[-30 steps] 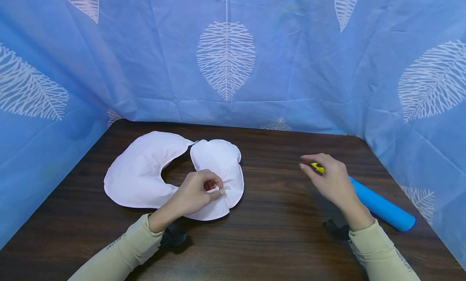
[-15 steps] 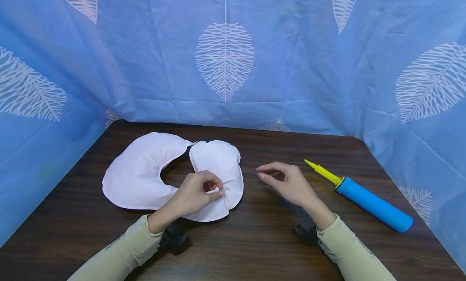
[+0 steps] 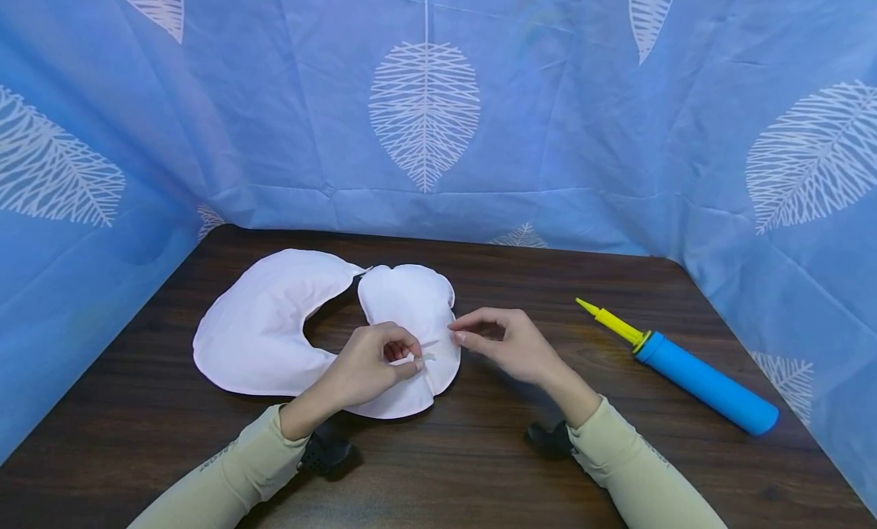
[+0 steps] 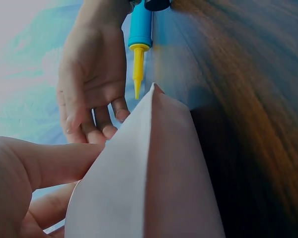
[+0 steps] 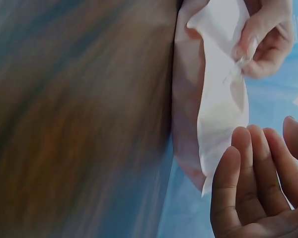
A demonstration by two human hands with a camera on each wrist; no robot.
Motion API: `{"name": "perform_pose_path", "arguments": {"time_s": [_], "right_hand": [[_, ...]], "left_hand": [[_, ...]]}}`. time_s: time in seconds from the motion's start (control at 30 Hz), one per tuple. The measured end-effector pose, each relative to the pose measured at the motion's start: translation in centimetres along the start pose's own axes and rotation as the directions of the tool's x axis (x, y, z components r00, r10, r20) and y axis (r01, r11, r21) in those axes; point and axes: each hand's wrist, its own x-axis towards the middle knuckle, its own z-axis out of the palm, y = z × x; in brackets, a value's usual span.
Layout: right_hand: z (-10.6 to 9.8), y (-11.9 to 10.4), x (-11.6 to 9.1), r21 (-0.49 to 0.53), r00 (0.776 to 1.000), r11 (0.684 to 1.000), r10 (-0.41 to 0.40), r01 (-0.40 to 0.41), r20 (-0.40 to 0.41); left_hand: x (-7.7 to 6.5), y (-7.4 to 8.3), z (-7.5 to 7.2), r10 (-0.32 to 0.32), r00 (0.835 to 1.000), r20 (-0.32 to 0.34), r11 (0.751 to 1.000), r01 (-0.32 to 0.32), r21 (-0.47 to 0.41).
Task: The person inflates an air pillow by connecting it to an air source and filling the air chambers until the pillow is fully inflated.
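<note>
A white inflatable neck pillow (image 3: pixel 256 323), plump and U-shaped, lies on the left half of the table. My left hand (image 3: pixel 370 365) is over its right lobe, thumb and forefinger pinching a small clear valve (image 5: pixel 242 62), best seen in the right wrist view. Just beyond the lobe's right edge hovers my right hand (image 3: pixel 518 350), its fingers relaxed around a gap with nothing in it. To the right lies a hand pump (image 3: pixel 706 383) with a blue barrel and a yellow nozzle pointing up and left; neither hand touches it.
The dark wood-grain table (image 3: pixel 479 453) is enclosed at the back and sides by blue cloth (image 3: pixel 288 118) printed with white leaves. Black wrist devices (image 3: pixel 327 454) sit under both forearms, close to the tabletop.
My right hand has moved left, away from the pump, to beside the pillow's right lobe. The pump's yellow nozzle, partly covered before, shows fully. My left hand keeps its pinch on the valve.
</note>
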Motion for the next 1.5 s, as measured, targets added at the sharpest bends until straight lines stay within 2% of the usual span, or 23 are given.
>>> {"name": "perform_pose_path", "arguments": {"time_s": [0.23, 0.47, 0.77, 0.97, 1.07, 1.27, 1.5], "right_hand": [[0.6, -0.1, 0.2, 0.060, 1.000, 0.998, 0.016, -0.017, 0.009], [1.0, -0.3, 0.2, 0.094, 0.999, 0.995, 0.037, -0.039, 0.027], [2.1, -0.4, 0.7, 0.100, 0.993, 0.995, 0.008, -0.019, 0.114], [2.3, 0.0, 0.8, 0.081, 0.985, 0.995, 0.043, -0.057, 0.168], [2.3, 0.2, 0.8, 0.121, 0.979, 0.988, 0.067, -0.091, 0.193], [2.2, 0.9, 0.9, 0.308, 0.967, 0.935, 0.103, -0.174, 0.234], [2.4, 1.6, 0.9, 0.488, 0.959, 0.850, 0.068, -0.200, 0.276]], "left_hand": [[0.1, 0.1, 0.2, -0.019, 1.000, -0.008, 1.000, 0.019, -0.008], [0.2, -0.2, 0.6, -0.031, 0.998, -0.055, 0.998, 0.029, -0.049], [0.1, -0.3, 0.7, -0.038, 0.996, -0.078, 0.995, 0.030, -0.098], [0.1, -0.3, 0.9, -0.042, 0.996, -0.077, 0.995, 0.035, -0.097], [0.2, -0.3, 0.9, -0.035, 0.996, -0.082, 0.995, 0.028, -0.093], [0.2, -0.4, 1.0, -0.030, 0.995, -0.096, 0.995, 0.021, -0.094], [0.1, -0.5, 0.8, -0.018, 0.996, -0.089, 0.993, 0.007, -0.117]]}}
